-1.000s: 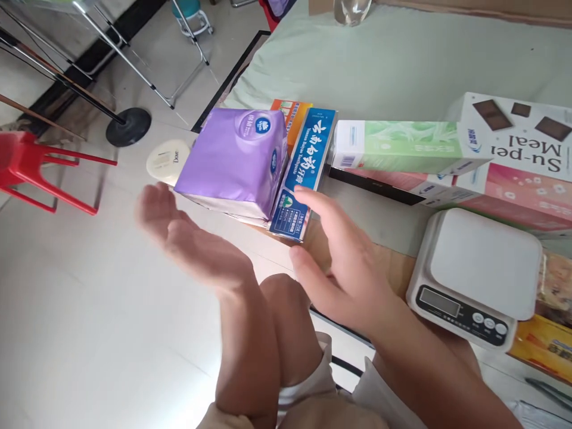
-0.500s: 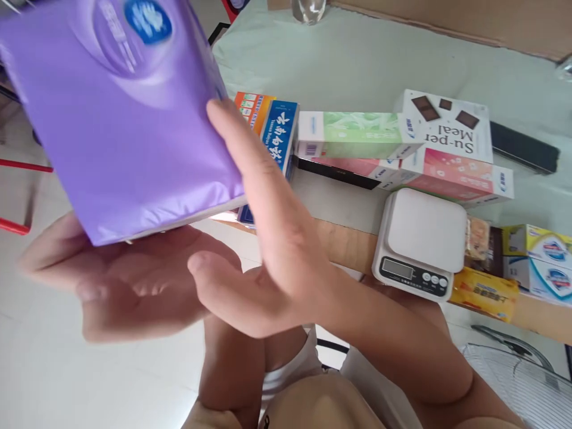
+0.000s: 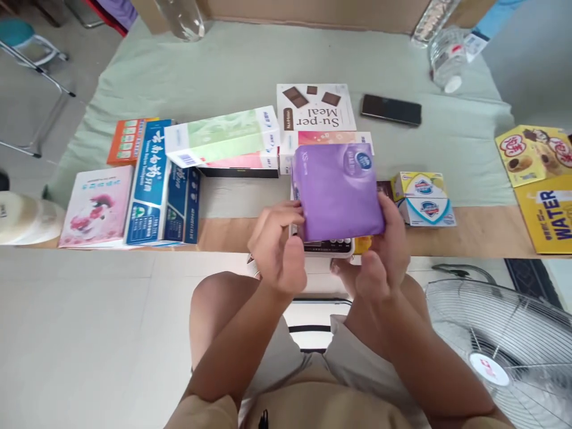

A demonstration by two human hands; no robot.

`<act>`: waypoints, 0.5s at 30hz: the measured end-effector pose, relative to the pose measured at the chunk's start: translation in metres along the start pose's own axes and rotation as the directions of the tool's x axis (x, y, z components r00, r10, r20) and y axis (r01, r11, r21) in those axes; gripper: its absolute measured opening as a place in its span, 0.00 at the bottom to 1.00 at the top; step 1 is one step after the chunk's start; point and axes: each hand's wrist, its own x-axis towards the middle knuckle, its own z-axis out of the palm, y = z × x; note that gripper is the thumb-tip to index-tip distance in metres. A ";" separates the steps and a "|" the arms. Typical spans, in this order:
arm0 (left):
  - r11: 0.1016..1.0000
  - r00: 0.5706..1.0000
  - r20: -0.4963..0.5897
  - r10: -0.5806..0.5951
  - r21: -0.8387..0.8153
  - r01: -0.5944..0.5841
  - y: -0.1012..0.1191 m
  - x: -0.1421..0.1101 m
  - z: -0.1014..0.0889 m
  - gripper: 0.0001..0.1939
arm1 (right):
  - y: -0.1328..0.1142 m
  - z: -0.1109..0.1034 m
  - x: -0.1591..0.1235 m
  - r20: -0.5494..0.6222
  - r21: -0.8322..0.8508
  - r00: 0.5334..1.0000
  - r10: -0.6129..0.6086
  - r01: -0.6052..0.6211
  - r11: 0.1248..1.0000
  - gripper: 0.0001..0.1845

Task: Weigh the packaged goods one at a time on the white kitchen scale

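A purple tissue pack [image 3: 338, 193] is in both my hands, tilted, above the kitchen scale [image 3: 342, 246]. My left hand [image 3: 279, 247] has its fingers curled at the pack's left edge. At the right edge, the fingers of my right hand [image 3: 386, 250] press on it from the side. The pack hides most of the scale; only its lower front edge with buttons shows. Whether the pack touches the scale's plate, I cannot tell. Just behind lies a pink-and-white box [image 3: 328, 138], partly covered from view by the pack.
Left are toothpaste boxes [image 3: 145, 185], a pink box [image 3: 97, 202] and a green-and-white box [image 3: 223, 134]. Behind are a Su-per Meal box [image 3: 315, 107] and a phone [image 3: 391, 111]. Soap boxes [image 3: 424, 199] sit right, with a fan [image 3: 496, 351] below.
The tissue pack has moved from the upper left, close to the camera, rightward and down over the scale. Both hands went with it, and the view has swung to show the whole table.
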 end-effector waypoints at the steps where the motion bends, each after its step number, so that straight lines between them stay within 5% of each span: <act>1: 0.999 0.999 0.027 -0.036 0.014 0.036 -0.004 -0.003 0.000 0.13 | 0.005 -0.001 -0.001 -0.009 -0.016 1.000 -0.015 0.015 1.000 0.37; 7: 0.977 0.967 0.197 -0.164 0.165 0.132 -0.019 -0.009 -0.014 0.14 | 0.014 0.005 0.004 0.026 -0.138 0.998 0.048 -0.044 0.989 0.35; 15: 0.934 0.960 0.197 -0.198 0.336 0.124 -0.028 -0.001 -0.027 0.20 | 0.019 -0.005 0.015 -0.031 -0.027 0.999 0.039 -0.040 0.999 0.30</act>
